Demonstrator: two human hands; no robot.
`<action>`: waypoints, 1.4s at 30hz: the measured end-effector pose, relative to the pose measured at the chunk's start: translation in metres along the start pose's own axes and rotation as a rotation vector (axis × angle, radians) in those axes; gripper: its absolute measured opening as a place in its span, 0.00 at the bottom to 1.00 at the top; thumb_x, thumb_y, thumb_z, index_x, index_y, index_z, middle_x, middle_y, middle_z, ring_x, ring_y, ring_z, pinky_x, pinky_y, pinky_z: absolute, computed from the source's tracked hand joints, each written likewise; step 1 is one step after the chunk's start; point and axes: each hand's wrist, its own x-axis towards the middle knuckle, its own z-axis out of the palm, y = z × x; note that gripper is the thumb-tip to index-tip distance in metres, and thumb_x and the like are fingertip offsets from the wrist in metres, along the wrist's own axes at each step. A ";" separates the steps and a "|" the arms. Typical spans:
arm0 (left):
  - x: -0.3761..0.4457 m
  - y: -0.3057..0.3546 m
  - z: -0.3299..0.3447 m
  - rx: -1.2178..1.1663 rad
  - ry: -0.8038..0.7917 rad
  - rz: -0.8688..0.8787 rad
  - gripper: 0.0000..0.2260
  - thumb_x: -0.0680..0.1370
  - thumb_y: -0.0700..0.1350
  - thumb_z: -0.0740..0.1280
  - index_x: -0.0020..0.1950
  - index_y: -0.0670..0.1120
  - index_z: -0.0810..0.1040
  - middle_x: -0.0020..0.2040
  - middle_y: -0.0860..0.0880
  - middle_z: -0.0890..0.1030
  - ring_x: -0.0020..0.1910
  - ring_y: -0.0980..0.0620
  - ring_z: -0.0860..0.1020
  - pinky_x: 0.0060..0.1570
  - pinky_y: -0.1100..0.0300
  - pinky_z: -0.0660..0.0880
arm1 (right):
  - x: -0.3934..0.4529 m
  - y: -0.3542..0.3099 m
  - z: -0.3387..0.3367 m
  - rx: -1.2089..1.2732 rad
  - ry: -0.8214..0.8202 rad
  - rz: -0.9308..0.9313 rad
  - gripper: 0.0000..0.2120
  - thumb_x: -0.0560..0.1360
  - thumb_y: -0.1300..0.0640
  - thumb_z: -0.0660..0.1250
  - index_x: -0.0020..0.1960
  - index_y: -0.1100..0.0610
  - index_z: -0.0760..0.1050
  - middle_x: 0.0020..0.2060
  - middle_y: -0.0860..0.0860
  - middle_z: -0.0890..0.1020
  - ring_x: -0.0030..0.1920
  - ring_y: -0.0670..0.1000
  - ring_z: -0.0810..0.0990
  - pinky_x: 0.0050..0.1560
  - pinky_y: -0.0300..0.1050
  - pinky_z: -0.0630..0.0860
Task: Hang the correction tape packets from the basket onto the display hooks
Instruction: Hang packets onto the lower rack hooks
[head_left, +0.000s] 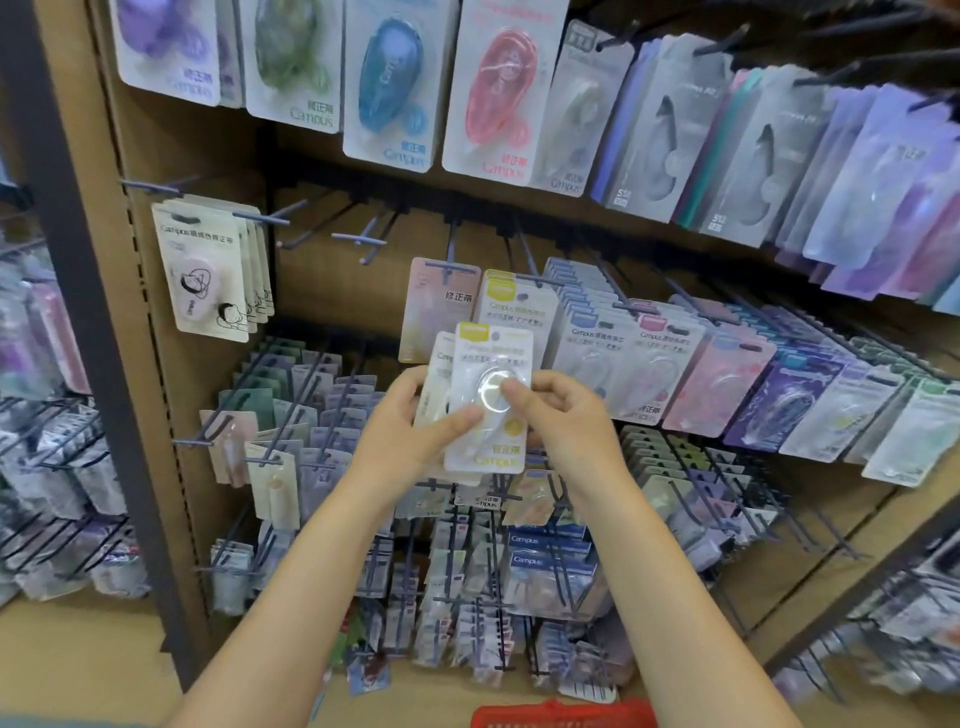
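Up front, the left hand (410, 415) grips a small stack of correction tape packets (488, 395), thumb across the clear blister of the front one and fingers curled behind the stack. The right hand (558, 410) pinches the right edge of that front packet, thumb on its face near the blister. The front packet has a yellow tab at the top and yellow print at the bottom; a second packet's edge shows just behind it on the left. The stack is held upright in front of the middle row of the display, just below a matching yellow-tabbed packet (517, 306) already hanging on a hook (530, 260). To the left of that, several hooks (358, 239) stick out bare from the brown backboard (332, 291). Further right, dense rows of blue, pink and purple packets (727, 374) hang on the same rail. At the bottom edge, the red rim of a basket (563, 714) shows between the forearms.
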 end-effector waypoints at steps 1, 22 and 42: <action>0.001 0.000 -0.001 0.007 0.033 0.005 0.17 0.74 0.50 0.77 0.60 0.55 0.78 0.56 0.56 0.85 0.55 0.56 0.84 0.52 0.57 0.81 | 0.002 0.000 -0.002 0.016 0.030 -0.008 0.09 0.77 0.50 0.73 0.51 0.55 0.81 0.44 0.52 0.87 0.47 0.55 0.87 0.54 0.58 0.82; 0.003 0.000 -0.011 -0.122 0.167 -0.002 0.11 0.79 0.42 0.73 0.59 0.54 0.80 0.52 0.51 0.88 0.52 0.48 0.87 0.55 0.41 0.83 | 0.055 -0.003 0.009 -0.262 0.341 -0.200 0.12 0.76 0.50 0.73 0.43 0.51 0.71 0.38 0.48 0.79 0.41 0.47 0.77 0.42 0.42 0.71; -0.003 0.023 -0.098 -0.134 0.199 0.102 0.16 0.73 0.42 0.76 0.61 0.44 0.84 0.53 0.45 0.88 0.52 0.46 0.87 0.49 0.53 0.83 | 0.022 -0.027 0.101 -0.050 -0.320 -0.101 0.07 0.78 0.51 0.72 0.53 0.53 0.83 0.47 0.49 0.87 0.49 0.49 0.86 0.47 0.46 0.82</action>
